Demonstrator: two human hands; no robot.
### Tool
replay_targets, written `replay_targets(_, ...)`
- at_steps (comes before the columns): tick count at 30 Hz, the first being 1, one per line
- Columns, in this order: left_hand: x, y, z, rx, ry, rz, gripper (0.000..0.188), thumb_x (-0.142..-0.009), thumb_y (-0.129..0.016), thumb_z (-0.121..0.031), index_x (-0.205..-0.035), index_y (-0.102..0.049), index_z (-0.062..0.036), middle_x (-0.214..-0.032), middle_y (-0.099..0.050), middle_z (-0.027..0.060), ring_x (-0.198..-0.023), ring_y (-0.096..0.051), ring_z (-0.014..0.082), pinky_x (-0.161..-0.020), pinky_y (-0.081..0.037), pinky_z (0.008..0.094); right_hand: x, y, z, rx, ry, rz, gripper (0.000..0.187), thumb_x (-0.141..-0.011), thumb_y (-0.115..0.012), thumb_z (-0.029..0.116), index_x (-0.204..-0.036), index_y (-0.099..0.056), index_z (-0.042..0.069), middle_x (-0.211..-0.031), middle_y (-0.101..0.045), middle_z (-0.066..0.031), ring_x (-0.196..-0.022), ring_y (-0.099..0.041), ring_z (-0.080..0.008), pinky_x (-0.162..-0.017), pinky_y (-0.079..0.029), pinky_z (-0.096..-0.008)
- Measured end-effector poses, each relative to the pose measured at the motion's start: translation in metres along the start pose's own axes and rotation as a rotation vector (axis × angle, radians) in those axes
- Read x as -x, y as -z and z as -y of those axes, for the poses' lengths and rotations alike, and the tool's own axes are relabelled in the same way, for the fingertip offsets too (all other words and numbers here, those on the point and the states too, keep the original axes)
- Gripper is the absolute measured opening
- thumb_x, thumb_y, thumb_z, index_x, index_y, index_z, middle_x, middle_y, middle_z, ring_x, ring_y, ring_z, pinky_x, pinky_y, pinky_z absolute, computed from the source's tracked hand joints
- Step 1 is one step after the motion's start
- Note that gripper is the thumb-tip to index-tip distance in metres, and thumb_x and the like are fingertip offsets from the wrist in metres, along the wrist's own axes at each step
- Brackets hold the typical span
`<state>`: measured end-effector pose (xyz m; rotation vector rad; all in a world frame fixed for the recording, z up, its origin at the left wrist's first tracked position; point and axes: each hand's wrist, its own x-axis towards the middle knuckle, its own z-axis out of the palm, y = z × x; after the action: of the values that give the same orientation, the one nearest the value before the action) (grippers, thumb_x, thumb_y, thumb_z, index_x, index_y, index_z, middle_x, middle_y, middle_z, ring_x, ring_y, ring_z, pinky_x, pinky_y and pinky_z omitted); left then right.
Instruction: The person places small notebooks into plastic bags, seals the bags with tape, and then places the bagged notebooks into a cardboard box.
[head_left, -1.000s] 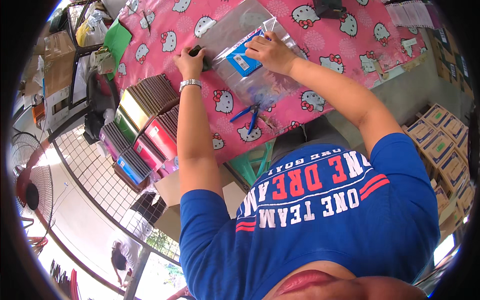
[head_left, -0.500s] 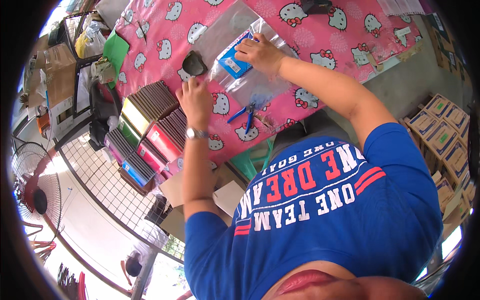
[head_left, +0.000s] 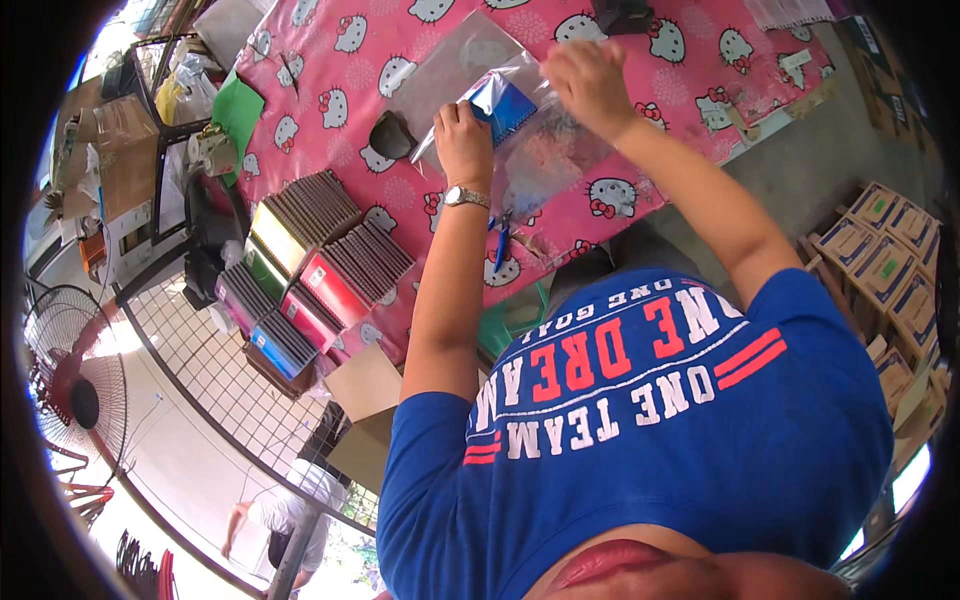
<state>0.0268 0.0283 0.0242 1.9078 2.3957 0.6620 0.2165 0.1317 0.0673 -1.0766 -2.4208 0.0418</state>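
A small blue spiral notebook (head_left: 510,108) lies under or inside shiny clear plastic (head_left: 425,85) on the table. My left hand (head_left: 463,148), wearing a wristwatch, is closed at the notebook's left edge, with film around the fingers. Just beyond the notebook's right end is my right hand (head_left: 592,92), lifted and blurred; whether it pinches the film is unclear. To the left of my left hand sits a dark, shallow dish-like piece (head_left: 391,136). Blue-handled pliers (head_left: 501,243) lie nearer my body, partly covered by plastic.
Stacks of spiral notebooks (head_left: 315,250) in several colours stand at the table's left side. The pink tablecloth (head_left: 620,75) spreads under everything. Cartons (head_left: 885,255) are piled at the right, a fan (head_left: 85,400) stands far left, and another person (head_left: 295,510) is beyond the wire mesh.
My left hand has moved right, from beside the dark dish to the notebook. My right hand has let go of the notebook and moved up and right.
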Motion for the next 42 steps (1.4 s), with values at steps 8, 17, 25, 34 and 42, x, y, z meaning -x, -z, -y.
replay_targets(8, -0.014, 0.012, -0.009, -0.045, 0.001, 0.23, 0.013, -0.072, -0.056, -0.007, -0.077, -0.067, -0.0023, -0.088, -0.061, 0.0136, -0.091, -0.059, 0.0304, -0.078, -0.049, 0.0395, 0.055, -0.041, 0.081, -0.087, 0.253, 0.362, 0.069, -0.082, -0.051, 0.054, -0.131, -0.049, 0.007, -0.141, -0.04, -0.0186, -0.137, -0.027, -0.0336, -0.108, -0.011, -0.0621)
replay_targets(17, -0.004, 0.014, -0.015, -0.163, -0.006, 0.266, 0.013, -0.078, -0.055, -0.01, -0.085, -0.065, -0.0067, -0.081, -0.063, 0.0098, -0.078, -0.063, 0.0286, -0.066, -0.052, 0.038, 0.03, -0.025, 0.048, -0.322, 0.266, 0.498, 0.059, -0.074, -0.065, 0.042, -0.121, -0.058, 0.007, -0.137, -0.042, -0.0178, -0.136, -0.027, -0.0341, -0.107, -0.008, -0.0664)
replay_targets(25, 0.016, -0.005, -0.028, -0.393, -0.199, 0.093, 0.033, -0.086, -0.047, -0.005, -0.113, -0.057, 0.0108, -0.104, -0.063, 0.024, -0.099, -0.063, 0.0319, -0.084, -0.052, 0.0341, -0.016, 0.018, -0.163, -0.876, -0.975, 0.008, 0.022, -0.083, -0.07, 0.019, -0.092, -0.066, 0.0, -0.07, -0.059, -0.0026, -0.059, -0.054, -0.0136, -0.061, -0.049, -0.0262)
replay_targets(34, 0.034, -0.001, -0.022, -0.268, -0.088, 0.221, 0.06, -0.081, -0.063, -0.025, -0.125, -0.048, 0.011, -0.127, -0.05, 0.0309, -0.118, -0.052, 0.0396, -0.104, -0.039, 0.0405, 0.019, 0.004, -0.109, -1.523, -1.046, -0.23, 0.006, -0.089, -0.061, 0.011, -0.093, -0.06, 0.007, -0.077, -0.054, 0.0015, -0.069, -0.05, -0.0077, -0.061, -0.05, -0.0261)
replay_targets(42, 0.041, -0.009, -0.021, -0.143, -0.039, 0.094, 0.045, -0.079, -0.062, -0.017, -0.12, -0.057, 0.0008, -0.124, -0.056, 0.0218, -0.114, -0.056, 0.0354, -0.098, -0.046, 0.0386, -0.057, -0.022, -0.022, -1.479, -0.51, 0.95, 0.013, -0.085, -0.064, 0.015, -0.087, -0.062, 0.002, -0.07, -0.056, -0.0017, -0.056, -0.051, -0.0095, -0.05, -0.041, -0.0248)
